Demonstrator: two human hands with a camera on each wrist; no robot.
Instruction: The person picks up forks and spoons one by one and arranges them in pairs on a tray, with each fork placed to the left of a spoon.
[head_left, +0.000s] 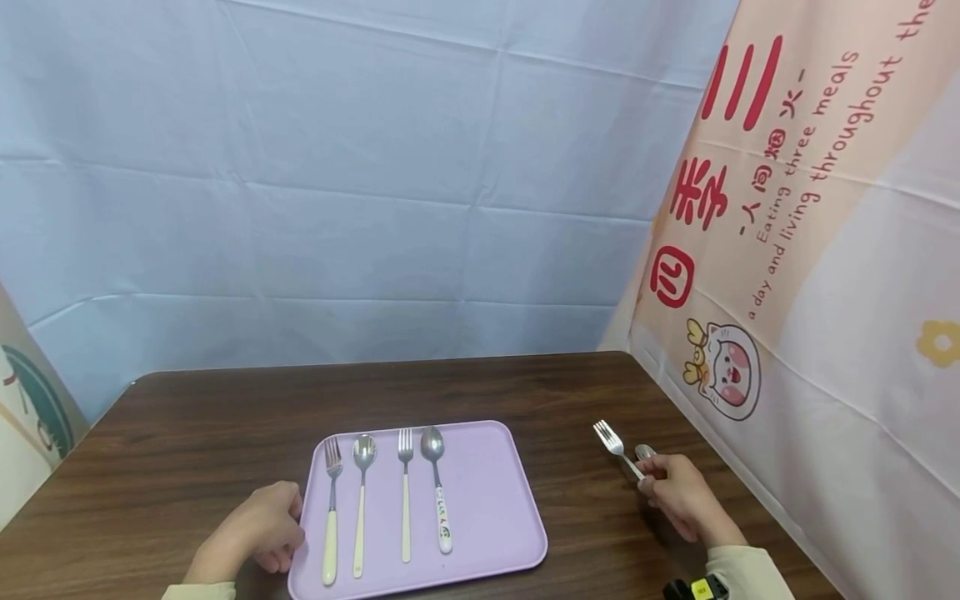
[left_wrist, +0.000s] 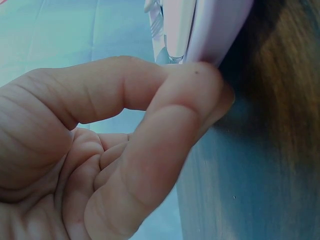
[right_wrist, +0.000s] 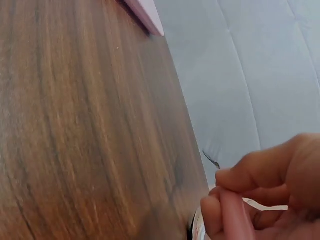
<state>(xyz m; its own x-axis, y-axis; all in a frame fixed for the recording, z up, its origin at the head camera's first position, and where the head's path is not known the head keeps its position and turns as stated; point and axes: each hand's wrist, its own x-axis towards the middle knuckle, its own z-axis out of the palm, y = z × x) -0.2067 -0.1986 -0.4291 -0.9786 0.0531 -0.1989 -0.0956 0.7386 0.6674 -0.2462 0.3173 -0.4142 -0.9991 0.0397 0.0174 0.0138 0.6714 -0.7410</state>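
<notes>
A lilac tray lies on the table, holding two forks and two spoons side by side. My left hand is at the tray's left edge; in the left wrist view its thumb and index finger pinch the rim. Off to the right, my right hand holds a fork by its handle, tines pointing away and to the left. Close beside that hand shows a shiny rounded metal end, the rest hidden behind the fingers.
On the tray, from left, are a cream-handled fork, a spoon, a slim fork and a pattern-handled spoon. A blue cloth hangs behind the dark wooden table. A printed cloth borders the right side.
</notes>
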